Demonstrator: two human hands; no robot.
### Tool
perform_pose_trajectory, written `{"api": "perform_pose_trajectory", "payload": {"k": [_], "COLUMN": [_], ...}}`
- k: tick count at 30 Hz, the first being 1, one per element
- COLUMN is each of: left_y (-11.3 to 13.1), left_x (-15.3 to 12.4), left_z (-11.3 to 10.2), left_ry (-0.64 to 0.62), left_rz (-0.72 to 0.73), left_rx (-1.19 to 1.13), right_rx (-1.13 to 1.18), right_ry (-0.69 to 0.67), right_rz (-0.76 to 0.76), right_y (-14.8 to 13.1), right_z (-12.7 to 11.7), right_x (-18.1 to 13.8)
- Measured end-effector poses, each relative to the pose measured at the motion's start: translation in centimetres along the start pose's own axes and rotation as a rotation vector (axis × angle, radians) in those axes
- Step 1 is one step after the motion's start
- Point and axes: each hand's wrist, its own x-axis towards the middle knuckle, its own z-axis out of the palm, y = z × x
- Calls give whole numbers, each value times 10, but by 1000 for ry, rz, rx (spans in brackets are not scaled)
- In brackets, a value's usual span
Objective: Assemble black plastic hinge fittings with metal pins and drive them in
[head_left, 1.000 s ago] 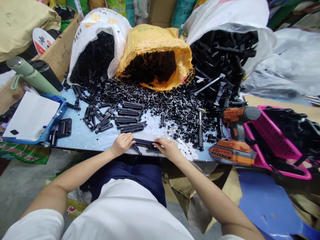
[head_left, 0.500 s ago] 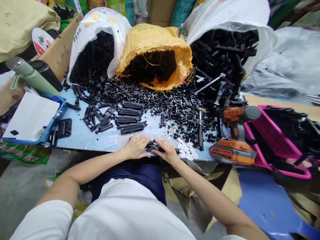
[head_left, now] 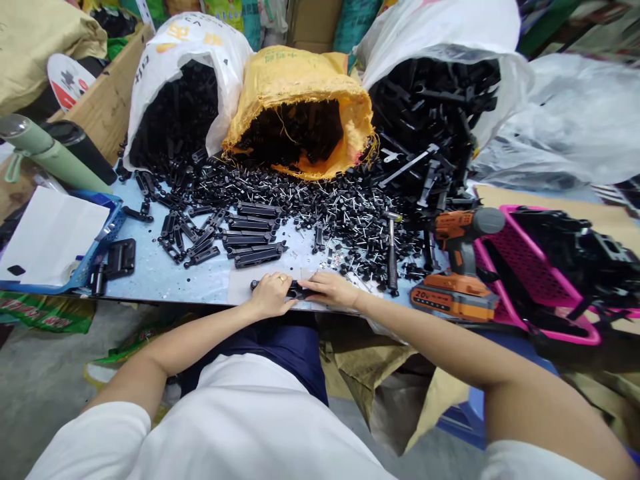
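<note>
At the table's front edge my left hand (head_left: 271, 296) is closed on a black plastic part (head_left: 296, 291), whose left end sticks out past the fingers. My right hand (head_left: 332, 289) grips the same part from the other side, fingers together and thumb below. Much of the part is covered by the hands, over a pale mat (head_left: 240, 285). Just beyond lies a row of long black bracket-like pieces (head_left: 257, 253). Shorter black links (head_left: 203, 255) are scattered to their left. A heap of black-headed metal pins (head_left: 345, 213) spreads behind the right hand.
A hammer (head_left: 392, 257) and an orange cordless drill (head_left: 457, 297) sit on the right, beside a pink basket (head_left: 545, 267). Along the back, a white sack (head_left: 233, 60), a yellow sack (head_left: 300, 70) and another white sack (head_left: 450, 23) hold black parts. A blue tray (head_left: 107, 230) stands left.
My right forearm has swung outward and my right hand now lies flatter across the part. The view has shifted slightly, so the table things appear a little further left.
</note>
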Motion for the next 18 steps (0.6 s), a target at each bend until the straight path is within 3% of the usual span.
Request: {"api": "perform_pose_trajectory", "payload": {"k": [3, 6, 8, 11, 14, 16, 18], "left_y": [1, -5, -13, -17, -3, 14, 33], "left_x": [-3, -7, -12, -25, -46, -59, -70], "left_z": [1, -4, -16, -49, -84, -98, -102], "left_ry": [14, 30, 63, 211, 363, 415, 480], "left_rz": [30, 26, 24, 153, 354, 379, 350], "left_rx": [66, 133, 113, -52, -432, -675, -841], "right_rx": [-168, -305, -292, -68, 361, 614, 800], "right_ry": [-86, -41, 12, 99, 202, 265, 386], "right_rz": [22, 191, 220, 113, -39, -103, -107], "right_y": [2, -11, -28, -65, -105, -128, -149], "right_z": [-4, -14, -28, -63, -96, -99, -84], "right_x": [0, 3, 11, 29, 47, 57, 68]}}
